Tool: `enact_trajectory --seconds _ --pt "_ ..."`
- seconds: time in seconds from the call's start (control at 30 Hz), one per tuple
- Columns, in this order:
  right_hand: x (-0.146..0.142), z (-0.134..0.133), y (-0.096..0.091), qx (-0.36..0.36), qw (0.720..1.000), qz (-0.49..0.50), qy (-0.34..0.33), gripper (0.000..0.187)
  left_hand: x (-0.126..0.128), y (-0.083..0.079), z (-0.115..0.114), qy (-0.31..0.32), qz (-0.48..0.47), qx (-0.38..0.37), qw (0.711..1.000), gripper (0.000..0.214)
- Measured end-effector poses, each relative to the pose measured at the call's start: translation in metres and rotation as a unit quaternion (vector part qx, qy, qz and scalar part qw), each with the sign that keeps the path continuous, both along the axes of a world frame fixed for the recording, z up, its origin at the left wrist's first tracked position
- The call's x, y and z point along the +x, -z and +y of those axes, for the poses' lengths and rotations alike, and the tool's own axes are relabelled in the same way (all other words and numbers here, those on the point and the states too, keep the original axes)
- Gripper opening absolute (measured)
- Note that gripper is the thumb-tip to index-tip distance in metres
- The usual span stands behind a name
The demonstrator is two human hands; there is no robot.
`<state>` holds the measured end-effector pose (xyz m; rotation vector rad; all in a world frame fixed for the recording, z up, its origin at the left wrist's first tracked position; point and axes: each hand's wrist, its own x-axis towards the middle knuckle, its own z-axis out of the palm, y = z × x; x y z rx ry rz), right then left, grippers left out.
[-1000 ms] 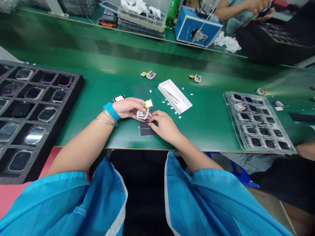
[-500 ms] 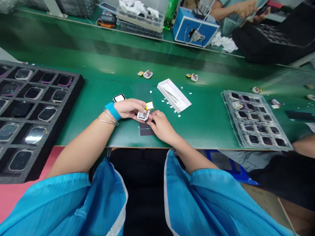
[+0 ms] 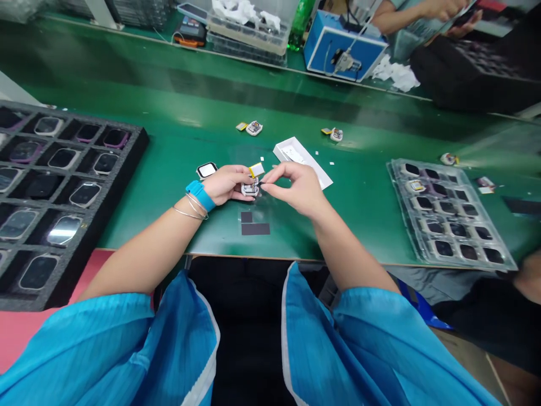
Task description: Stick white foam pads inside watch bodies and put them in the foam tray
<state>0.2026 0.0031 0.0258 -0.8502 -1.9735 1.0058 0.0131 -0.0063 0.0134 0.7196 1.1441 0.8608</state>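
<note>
My left hand [image 3: 226, 183] is closed around an opened smartwatch case [image 3: 250, 190] with its inner parts showing. A yellow-edged battery [image 3: 256, 169] stands out from the far side of the case. At the case's right edge, my right hand [image 3: 298, 189] pinches a small black piece [image 3: 260, 184] between thumb and forefinger; its exact kind is too small to tell. Below the hands lies a clear sheet with a dark rectangular strip [image 3: 255, 229] and a smaller dark square [image 3: 246, 217]. Left of my left hand is a watch screen [image 3: 207, 170] with a white face.
A black foam tray [image 3: 142, 144] of watches stands left. A white box [image 3: 323, 177] lies beyond my right hand, partly hidden. Farther back are two opened watch cases, one [image 3: 254, 128] left, one [image 3: 336, 135] right. A clear plastic tray [image 3: 397, 197] holds watches at right, near another person.
My right hand has risen from beside the case's lower edge and now pinches a small black piece at its right side. The dark strips below are uncovered.
</note>
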Motion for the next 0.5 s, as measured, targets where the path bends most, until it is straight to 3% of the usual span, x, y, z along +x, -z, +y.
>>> enact_trajectory --seconds 0.1,0.23,0.5 --pt "-0.011 0.016 0.014 -0.043 0.999 0.003 0.003 0.02 0.002 -0.001 -0.001 -0.022 0.003 0.0 1.0 0.013" --pt "-0.014 0.015 0.028 -0.042 0.999 0.011 0.008 0.018 0.004 -0.001 0.0 -0.019 0.014 0.001 1.0 0.012" --pt "-0.011 0.006 0.026 0.021 0.999 -0.02 -0.032 0.019 0.008 -0.003 0.0 -0.011 0.034 -0.003 0.999 0.013"
